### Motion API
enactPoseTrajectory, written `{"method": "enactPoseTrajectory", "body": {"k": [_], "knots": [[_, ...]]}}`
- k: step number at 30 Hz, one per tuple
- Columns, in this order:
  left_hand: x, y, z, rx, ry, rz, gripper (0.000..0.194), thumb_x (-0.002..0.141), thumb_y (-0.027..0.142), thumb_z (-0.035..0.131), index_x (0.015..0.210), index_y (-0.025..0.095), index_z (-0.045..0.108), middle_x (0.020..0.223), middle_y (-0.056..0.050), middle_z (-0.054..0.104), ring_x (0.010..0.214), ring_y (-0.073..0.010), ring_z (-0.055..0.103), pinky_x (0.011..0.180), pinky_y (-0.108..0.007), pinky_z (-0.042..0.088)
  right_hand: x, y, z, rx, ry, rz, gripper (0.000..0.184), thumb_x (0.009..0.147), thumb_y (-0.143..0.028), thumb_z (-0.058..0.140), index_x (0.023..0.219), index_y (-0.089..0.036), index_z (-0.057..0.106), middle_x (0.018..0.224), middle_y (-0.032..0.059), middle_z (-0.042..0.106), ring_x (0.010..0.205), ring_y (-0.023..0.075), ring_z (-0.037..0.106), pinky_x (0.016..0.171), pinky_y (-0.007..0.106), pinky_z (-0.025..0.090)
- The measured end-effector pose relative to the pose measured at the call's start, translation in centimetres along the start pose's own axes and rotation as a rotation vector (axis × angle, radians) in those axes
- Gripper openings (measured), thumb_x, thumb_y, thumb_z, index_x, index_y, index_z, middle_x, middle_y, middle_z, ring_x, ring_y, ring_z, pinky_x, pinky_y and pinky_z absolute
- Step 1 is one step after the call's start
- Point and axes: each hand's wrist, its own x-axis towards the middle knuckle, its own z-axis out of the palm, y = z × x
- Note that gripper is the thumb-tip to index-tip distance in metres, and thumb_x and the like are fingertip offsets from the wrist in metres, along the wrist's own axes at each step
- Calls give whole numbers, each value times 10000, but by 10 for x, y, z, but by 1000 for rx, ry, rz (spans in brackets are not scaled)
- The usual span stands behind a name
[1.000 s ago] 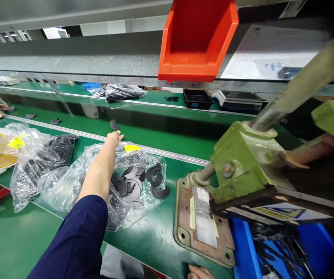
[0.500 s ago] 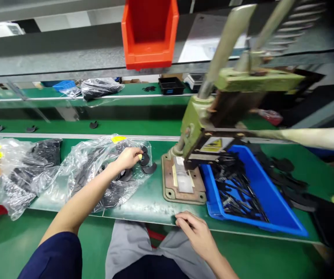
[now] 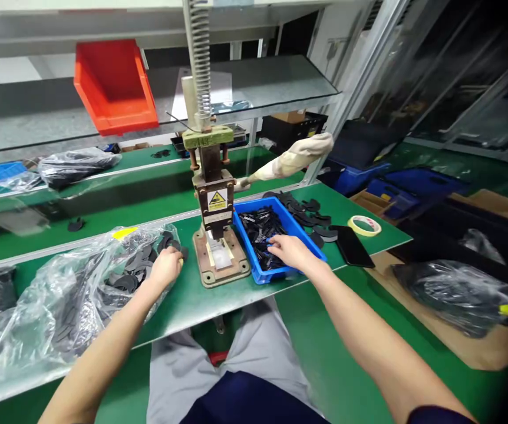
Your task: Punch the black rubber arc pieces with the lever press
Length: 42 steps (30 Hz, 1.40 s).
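My left hand (image 3: 168, 268) is at the right end of a clear plastic bag (image 3: 37, 312). Its fingers are closed on a curved black piece (image 3: 185, 253), with more such pieces (image 3: 137, 268) beside it in the bag's mouth. Something yellow shows at a fingertip. Over the blue bin (image 3: 309, 247), my right hand (image 3: 292, 250) dips its curled fingertips into small black plastic parts (image 3: 260, 227); what they pinch, if anything, is hidden. Between my hands stands a hand press (image 3: 212, 206) with a pale block (image 3: 221, 256) on its base.
Loose curved black pieces (image 3: 298, 209) lie behind the bin, near a black flat slab (image 3: 351, 246) and a tape roll (image 3: 364, 225). The press's wrapped lever (image 3: 296, 156) sticks out rightward above the bin. A red-orange bin (image 3: 115, 88) hangs from the shelf.
My view has swung to the right. My right hand has gone from the table's front edge into the blue bin. My left hand stays at the bag's curved pieces.
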Motion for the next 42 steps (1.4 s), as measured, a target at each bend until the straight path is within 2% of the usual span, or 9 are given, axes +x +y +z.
{"method": "enactPoseTrajectory", "body": {"k": [5,10,14,16,19,22,25,33,42], "knots": [[-29,30,6,-200,179,7,258,843,142,537,1010,169,732,1110,-126,709,1059,-273,650,977,-407,515,41,-5,19,-155,-177,-34,322,929,-406,619,1132,-158,632,1136,69,668,1030,189,651,930,430,563],[-60,54,6,-401,278,58,203,846,119,555,955,188,712,1039,-92,733,1016,-240,671,932,-396,544,39,-12,15,-221,-156,-30,207,940,-312,599,1029,-141,672,1042,82,698,982,191,668,915,408,557],[-75,73,-10,-581,355,128,156,875,142,577,939,198,707,993,-71,743,935,-206,697,868,-354,572,6,-21,-8,-192,4,-19,236,939,-208,522,1036,-112,714,1044,178,710,994,263,683,926,413,522],[-78,87,-19,-708,402,185,148,890,152,589,968,202,705,990,-63,743,920,-184,703,855,-327,578,-21,-35,-8,-121,36,-74,268,952,-259,516,1103,-145,706,1090,145,714,993,239,683,914,372,528],[-82,110,-25,-887,448,282,170,899,171,621,1051,206,690,1037,-76,736,954,-178,700,844,-314,583,-60,-62,10,31,-35,-198,242,952,-339,547,1084,-230,717,1037,46,737,897,160,691,808,271,551],[-86,126,-20,-993,474,376,173,893,178,654,1062,204,679,1056,-90,727,986,-181,693,851,-317,581,-86,-83,34,279,-72,-356,201,944,-321,570,1023,-219,724,923,30,734,802,140,680,744,261,547],[-91,131,-10,-1038,478,422,93,895,162,658,978,194,684,978,-78,724,921,-163,698,826,-300,581,-97,-92,49,433,-43,-424,171,943,-286,577,999,-203,716,877,34,721,779,136,671,717,263,540],[-105,125,3,-1006,506,425,93,905,134,641,971,190,674,963,-75,730,895,-151,710,793,-272,593,-106,-89,66,532,78,-509,125,915,-213,629,1008,-188,710,886,49,720,804,132,678,737,257,560],[-110,125,18,-981,500,357,82,912,146,635,963,192,679,976,-70,748,881,-149,724,794,-275,608,-110,-86,81,576,69,-452,127,908,-236,643,1008,-201,714,888,44,724,781,130,672,713,265,567]]}}
